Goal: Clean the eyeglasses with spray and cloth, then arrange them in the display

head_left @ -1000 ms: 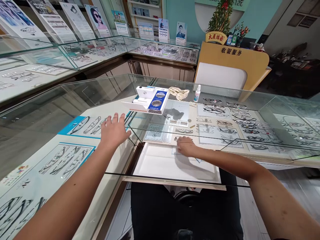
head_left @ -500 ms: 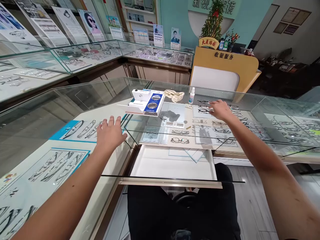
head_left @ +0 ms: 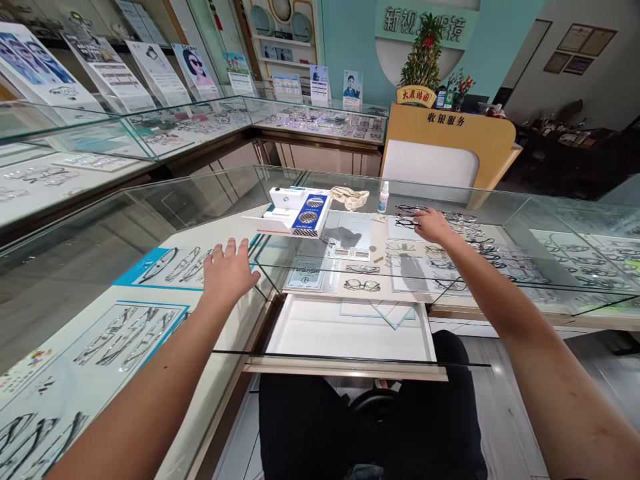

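Note:
My left hand [head_left: 230, 270] is open, its fingers spread over the glass top at the left, above displayed eyeglass frames. At the right, my right hand [head_left: 432, 225] is stretched out with fingers bent together at the end of a dark pair of eyeglasses [head_left: 407, 223]; the exact grip is partly hidden. Another dark pair [head_left: 407, 209] lies just behind it. Left of these stand a small white spray bottle [head_left: 383, 197], a beige cloth [head_left: 349, 198] and an opened white-and-blue box [head_left: 309, 215].
In front of my lap a white drawer [head_left: 310, 327] is pulled out under the glass edge. Rows of eyeglasses [head_left: 500, 257] lie in the case at the right. Farther back are a yellow counter [head_left: 450, 120], more glass cases and upright leaflets [head_left: 145, 77].
The view has tilted up slightly, so everything sits a little lower. My right hand's fingers have drawn closer together at the eyeglasses. My left hand stays spread in place.

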Tool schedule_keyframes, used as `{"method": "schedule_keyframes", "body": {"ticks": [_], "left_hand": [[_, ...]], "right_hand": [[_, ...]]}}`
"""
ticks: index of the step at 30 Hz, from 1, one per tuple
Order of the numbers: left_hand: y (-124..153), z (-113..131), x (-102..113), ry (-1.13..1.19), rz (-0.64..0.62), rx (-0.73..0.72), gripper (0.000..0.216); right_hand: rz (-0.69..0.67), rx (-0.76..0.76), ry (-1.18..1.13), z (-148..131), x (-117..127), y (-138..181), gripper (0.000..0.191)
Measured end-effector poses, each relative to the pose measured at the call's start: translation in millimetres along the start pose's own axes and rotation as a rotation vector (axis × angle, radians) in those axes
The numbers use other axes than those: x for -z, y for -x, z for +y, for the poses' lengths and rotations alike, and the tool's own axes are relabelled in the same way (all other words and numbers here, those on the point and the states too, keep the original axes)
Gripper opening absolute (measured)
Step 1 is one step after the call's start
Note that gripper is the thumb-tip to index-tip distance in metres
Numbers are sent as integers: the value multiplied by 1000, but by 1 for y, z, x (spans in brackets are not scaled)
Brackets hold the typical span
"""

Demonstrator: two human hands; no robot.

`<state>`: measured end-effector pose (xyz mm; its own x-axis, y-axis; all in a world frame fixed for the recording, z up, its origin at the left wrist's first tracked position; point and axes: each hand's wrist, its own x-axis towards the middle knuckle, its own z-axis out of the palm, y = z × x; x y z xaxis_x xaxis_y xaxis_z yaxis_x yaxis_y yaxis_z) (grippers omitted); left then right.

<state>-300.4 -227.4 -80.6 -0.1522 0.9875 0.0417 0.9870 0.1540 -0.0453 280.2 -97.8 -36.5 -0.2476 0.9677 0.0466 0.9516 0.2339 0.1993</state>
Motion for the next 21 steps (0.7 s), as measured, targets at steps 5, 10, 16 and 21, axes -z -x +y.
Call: {"method": "schedule_keyframes", "body": {"ticks": [5,10,16,21], "left_hand": [[-1,0,0,28,0,0,107],[0,1,2,11,1,2,105],[2,4,5,-40,-11,6,105],[4,6,6,-97,-15,-3,99]], "right_hand": [[40,7,16,-7,0,7,50],[71,-18,15,-14,7,17,50],[282,68,-181,-56,47,62,53],[155,568,-461,-141,84,144,50]]}}
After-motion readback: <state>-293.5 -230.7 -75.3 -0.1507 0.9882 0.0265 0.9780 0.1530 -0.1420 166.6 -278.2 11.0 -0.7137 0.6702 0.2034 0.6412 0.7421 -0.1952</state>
